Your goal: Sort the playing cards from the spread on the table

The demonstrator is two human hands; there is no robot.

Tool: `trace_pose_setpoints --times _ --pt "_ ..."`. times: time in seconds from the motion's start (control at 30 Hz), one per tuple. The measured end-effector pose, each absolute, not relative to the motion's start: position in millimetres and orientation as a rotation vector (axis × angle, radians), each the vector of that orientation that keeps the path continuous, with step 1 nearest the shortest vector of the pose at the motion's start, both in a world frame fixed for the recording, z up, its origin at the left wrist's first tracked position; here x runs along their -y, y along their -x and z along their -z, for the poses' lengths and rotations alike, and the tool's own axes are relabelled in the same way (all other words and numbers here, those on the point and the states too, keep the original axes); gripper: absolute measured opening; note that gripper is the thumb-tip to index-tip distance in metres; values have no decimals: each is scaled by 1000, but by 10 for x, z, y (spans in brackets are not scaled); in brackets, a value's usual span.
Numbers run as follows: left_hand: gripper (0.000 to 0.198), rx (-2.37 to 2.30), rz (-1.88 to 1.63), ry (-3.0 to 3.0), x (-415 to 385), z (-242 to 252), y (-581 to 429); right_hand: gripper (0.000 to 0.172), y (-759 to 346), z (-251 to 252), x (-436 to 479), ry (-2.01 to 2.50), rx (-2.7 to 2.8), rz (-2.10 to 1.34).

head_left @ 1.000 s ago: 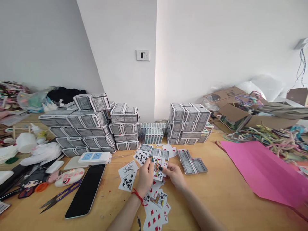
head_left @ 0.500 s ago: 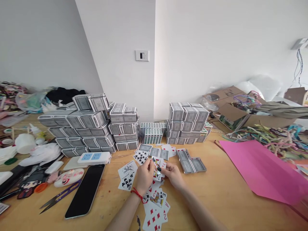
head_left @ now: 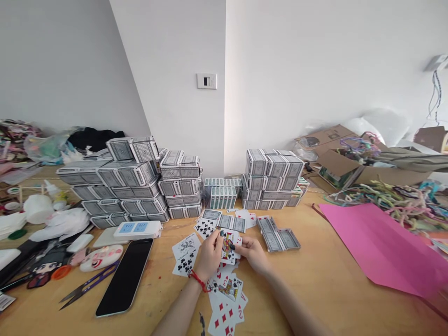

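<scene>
Playing cards pinched face up between left hand and right hand, near centre of table, tilted up, likely for reading. Loose cards spread just nearer; card boxes stacked far behind.

White walls meet at a corner – a switch plate, perhaps – above the wooden table.

Bright, soft, even light fills my view: the cards between my left hand and right hand render sharp, shadows on the table are faint, and frame edges stretch and blur.
</scene>
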State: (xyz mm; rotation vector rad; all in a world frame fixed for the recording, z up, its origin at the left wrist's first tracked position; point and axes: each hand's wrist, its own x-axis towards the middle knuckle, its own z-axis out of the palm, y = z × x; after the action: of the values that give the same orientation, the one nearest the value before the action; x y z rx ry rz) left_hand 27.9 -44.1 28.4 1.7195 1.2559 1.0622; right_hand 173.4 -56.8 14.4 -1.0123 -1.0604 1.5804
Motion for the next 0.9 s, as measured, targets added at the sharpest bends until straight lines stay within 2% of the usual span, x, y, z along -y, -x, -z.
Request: trace_pose_setpoints --times 0.23,0.43,0.9 --pt "30 -1263 -1063 -1605 391 -192 -268 28 -1723 -107 563 1004 948 -1486" --pt "29 -1140 -1007 -1535 407 -217 -262 34 -1771 -23 511 1030 812 -1456" --pt "29 -1084 -906 -1756 428 -300 -217 33 -1777 -67 551 950 835 -1460"
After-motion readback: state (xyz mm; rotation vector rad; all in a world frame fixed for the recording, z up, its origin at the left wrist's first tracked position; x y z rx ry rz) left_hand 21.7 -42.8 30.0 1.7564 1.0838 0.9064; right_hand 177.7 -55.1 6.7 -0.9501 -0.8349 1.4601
